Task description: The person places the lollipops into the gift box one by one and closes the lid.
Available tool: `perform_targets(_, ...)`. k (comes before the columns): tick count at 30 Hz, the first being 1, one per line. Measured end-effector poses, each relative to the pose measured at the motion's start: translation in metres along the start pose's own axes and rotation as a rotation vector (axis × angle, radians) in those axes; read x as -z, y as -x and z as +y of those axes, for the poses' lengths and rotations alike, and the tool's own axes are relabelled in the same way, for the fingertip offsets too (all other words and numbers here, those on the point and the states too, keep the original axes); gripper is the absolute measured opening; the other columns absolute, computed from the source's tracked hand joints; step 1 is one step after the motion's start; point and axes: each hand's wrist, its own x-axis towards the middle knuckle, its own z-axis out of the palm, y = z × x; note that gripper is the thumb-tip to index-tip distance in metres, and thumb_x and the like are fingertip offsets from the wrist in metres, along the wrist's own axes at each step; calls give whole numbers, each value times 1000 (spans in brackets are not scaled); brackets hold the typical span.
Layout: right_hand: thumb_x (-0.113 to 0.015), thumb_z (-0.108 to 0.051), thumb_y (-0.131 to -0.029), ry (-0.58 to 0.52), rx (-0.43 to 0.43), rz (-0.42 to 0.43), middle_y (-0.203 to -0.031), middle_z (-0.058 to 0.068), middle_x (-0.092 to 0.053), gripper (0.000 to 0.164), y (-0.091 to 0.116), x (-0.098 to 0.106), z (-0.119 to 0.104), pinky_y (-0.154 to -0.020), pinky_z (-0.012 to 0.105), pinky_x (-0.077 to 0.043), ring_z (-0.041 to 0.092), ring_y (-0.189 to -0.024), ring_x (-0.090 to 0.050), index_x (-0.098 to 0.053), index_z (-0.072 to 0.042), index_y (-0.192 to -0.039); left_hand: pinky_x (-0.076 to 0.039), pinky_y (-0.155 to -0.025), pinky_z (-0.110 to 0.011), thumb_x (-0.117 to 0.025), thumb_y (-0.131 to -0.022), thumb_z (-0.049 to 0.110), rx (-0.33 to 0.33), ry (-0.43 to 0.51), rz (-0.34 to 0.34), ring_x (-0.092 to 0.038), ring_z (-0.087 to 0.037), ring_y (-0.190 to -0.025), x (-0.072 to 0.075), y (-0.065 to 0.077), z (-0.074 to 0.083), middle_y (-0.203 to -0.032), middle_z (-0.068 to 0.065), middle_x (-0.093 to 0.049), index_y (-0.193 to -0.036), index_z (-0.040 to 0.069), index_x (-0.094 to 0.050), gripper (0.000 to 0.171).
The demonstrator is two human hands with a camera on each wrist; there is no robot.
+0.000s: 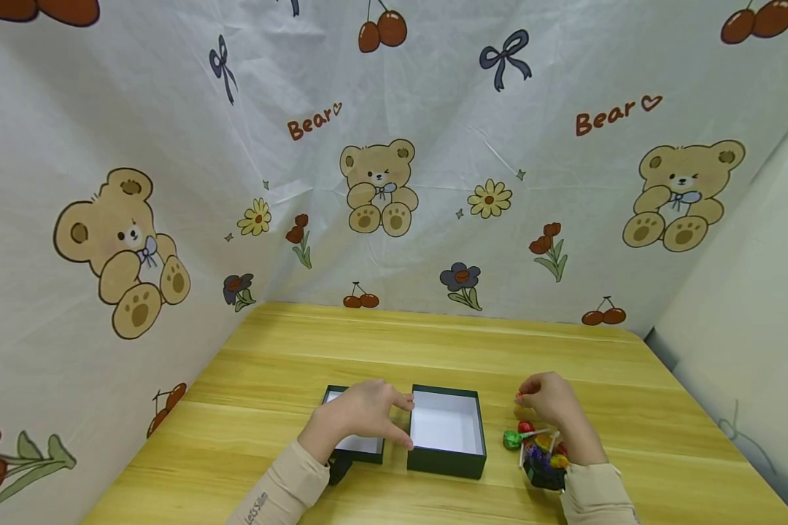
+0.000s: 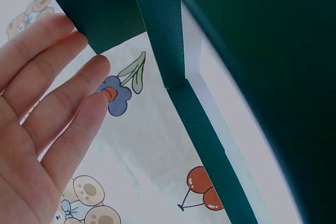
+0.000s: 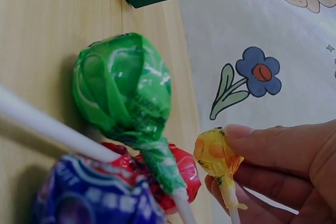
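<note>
My right hand (image 1: 551, 397) pinches a lollipop in a yellow-orange wrapper (image 3: 216, 153) between thumb and fingers, above the table. Below and in front of that wrist lies a bunch of wrapped lollipops (image 1: 541, 452), among them a green lollipop (image 3: 123, 85), a red lollipop (image 3: 184, 174) and a purple-blue lollipop (image 3: 97, 195). My left hand (image 1: 368, 410), fingers extended, is at the left side of a dark green box (image 1: 446, 464) with a white inside; whether it touches is unclear. Partly hidden beneath that hand, a second shallow green-edged box or lid (image 1: 368, 458) lies with its white inside up.
A wood-grain table (image 1: 433, 343) carries everything. Behind it and on the left hangs a white cloth (image 1: 433, 109) printed with bears, flowers and cherries. A dark object (image 1: 338, 469) shows beneath the left sleeve. At right is a pale wall (image 1: 762, 306) with a thin cord.
</note>
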Motion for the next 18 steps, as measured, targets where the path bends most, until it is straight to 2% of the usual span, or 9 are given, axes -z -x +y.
perform_targets(6, -71, -9, -91, -10, 29, 2, -93, 13, -72, 16, 0, 1, -1, -73, 44, -54, 25, -84, -64, -73, 4, -99, -36, -56, -21, -81, -77, 54, 7, 1, -7, -34, -3, -55, -1, -1, -1, -142, 7, -59, -129, 22, -70, 62)
perform_targets(13, -70, -8, -91, -29, 47, 13, -94, 13, -73, 16, 1, 5, -6, -76, 46, -55, 27, -87, -65, -73, 5, -100, -34, -54, -22, -82, -77, 53, 0, 2, -1, -27, -5, -54, 0, -1, -2, -143, 6, -59, -129, 20, -70, 62)
perform_targets(16, -70, -8, -91, -32, 53, 15, -94, 13, -73, 17, 2, 5, -9, -76, 46, -55, 27, -87, -66, -73, 5, -101, -37, -56, -21, -82, -77, 53, -2, 0, -1, -31, -5, -54, 0, -1, -1, -142, 6, -60, -128, 20, -71, 62)
perform_targets(18, -70, -8, -91, -37, 48, 16, -94, 12, -74, 17, 3, 5, -11, -77, 47, -55, 27, -87, -66, -74, 4, -102, -39, -59, -20, -82, -77, 53, -1, -2, -3, -39, -5, -55, -1, -1, -1, -142, 6, -60, -128, 21, -71, 62)
